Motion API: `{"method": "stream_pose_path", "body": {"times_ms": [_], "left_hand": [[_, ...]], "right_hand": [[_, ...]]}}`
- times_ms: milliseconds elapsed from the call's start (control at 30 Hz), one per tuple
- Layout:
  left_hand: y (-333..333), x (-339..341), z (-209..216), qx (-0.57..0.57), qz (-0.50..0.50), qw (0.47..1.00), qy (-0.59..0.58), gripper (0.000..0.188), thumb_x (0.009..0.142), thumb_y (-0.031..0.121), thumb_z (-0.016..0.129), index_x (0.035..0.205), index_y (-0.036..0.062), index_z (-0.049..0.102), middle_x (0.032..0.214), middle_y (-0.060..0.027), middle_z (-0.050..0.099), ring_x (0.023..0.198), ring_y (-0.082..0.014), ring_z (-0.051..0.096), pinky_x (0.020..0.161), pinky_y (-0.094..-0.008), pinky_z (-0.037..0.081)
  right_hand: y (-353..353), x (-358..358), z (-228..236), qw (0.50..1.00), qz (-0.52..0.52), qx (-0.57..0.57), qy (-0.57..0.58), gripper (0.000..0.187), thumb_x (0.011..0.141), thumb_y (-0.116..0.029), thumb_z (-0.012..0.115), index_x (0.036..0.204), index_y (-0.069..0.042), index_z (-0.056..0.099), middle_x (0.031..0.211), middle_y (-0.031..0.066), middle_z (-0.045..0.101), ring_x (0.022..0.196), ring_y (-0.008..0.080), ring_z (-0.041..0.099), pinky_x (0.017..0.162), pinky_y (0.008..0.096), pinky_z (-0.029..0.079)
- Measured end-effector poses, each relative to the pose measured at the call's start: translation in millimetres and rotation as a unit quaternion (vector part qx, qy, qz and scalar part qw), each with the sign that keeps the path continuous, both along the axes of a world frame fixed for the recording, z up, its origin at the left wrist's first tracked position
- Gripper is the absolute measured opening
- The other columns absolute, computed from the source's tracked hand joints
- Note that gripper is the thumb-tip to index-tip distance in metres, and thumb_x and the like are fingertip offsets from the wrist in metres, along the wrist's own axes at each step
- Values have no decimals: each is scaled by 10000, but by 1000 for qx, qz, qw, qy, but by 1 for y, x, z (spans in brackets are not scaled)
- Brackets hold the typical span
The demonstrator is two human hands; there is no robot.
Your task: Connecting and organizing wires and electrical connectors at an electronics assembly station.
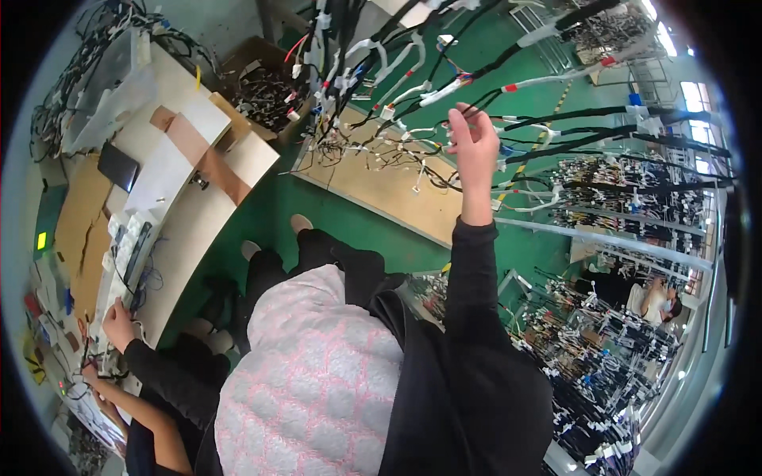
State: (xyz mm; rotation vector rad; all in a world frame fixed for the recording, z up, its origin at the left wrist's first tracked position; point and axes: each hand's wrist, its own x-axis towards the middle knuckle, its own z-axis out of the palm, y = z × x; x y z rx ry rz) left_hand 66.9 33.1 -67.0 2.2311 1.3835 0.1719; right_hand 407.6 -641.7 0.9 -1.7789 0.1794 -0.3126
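Note:
My right hand (475, 147) is raised among hanging wire harnesses, its fingers curled and the thumb near the fingertips. A thin dark wire (489, 97) runs to the fingertips; the exact grip is partly hidden. Black-wrapped harness branches (567, 119) with white connectors and red tape hang around it. To the left, my left hand (119, 327) is at the table, fingers bent together beside a long white block-like fixture (119, 258). Whatever is between those fingers is too small to make out. A thin dark cable lies across the fixture just above that hand.
A co-worker's forearms (155, 420) reach in at the lower left, close to my left arm. A cardboard box (258, 83) of wires stands beyond the table (198, 230). Racks of harnesses (587, 349) fill the right. A wooden board (381, 186) lies below the hanging wires.

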Motion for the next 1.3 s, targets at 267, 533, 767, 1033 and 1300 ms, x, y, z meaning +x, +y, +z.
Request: {"method": "stream_pose_path", "body": {"times_ms": [267, 533, 767, 1033, 1300], "left_hand": [[-11, -5, -23, 111, 4, 994, -24, 476, 931, 396, 628, 871, -72, 692, 678, -85, 666, 609, -132, 590, 585, -282, 453], [-19, -16, -24, -44, 19, 996, -69, 385, 943, 392, 621, 866, 27, 721, 646, -5, 613, 605, -98, 542, 578, -281, 438], [-88, 17, -19, 74, 99, 968, -220, 173, 889, 181, 683, 910, 8, 680, 752, -102, 713, 703, -196, 697, 664, -305, 524], [-92, 13, -8, 123, 117, 965, -201, 139, 885, 206, 675, 857, 71, 656, 788, -98, 674, 786, -303, 647, 666, -413, 500], [-90, 11, 1, 116, 90, 967, -209, 137, 902, 179, 666, 883, 45, 649, 781, -113, 659, 747, -285, 646, 650, -378, 494]], "right_hand": [[21, -9, 26, 974, 136, 96, 151, 209, 880, -80, 698, 1057, 29, 681, 873, 97, 698, 736, 159, 678, 699, 272, 580], [174, -55, 58, 897, 382, 222, 16, 72, 834, 56, 659, 836, 10, 604, 828, 128, 658, 733, 208, 635, 686, 321, 528], [303, -108, 86, 853, 439, 271, -80, 108, 880, 8, 636, 845, -31, 541, 836, 74, 562, 764, 162, 571, 762, 318, 560], [343, -82, 88, 877, 368, 293, -102, 83, 931, -73, 633, 875, -12, 635, 904, 89, 665, 800, 190, 672, 790, 302, 590], [344, -63, 83, 908, 311, 252, -125, 152, 959, -127, 609, 947, 19, 653, 943, 117, 675, 895, 190, 668, 858, 323, 573]]}}
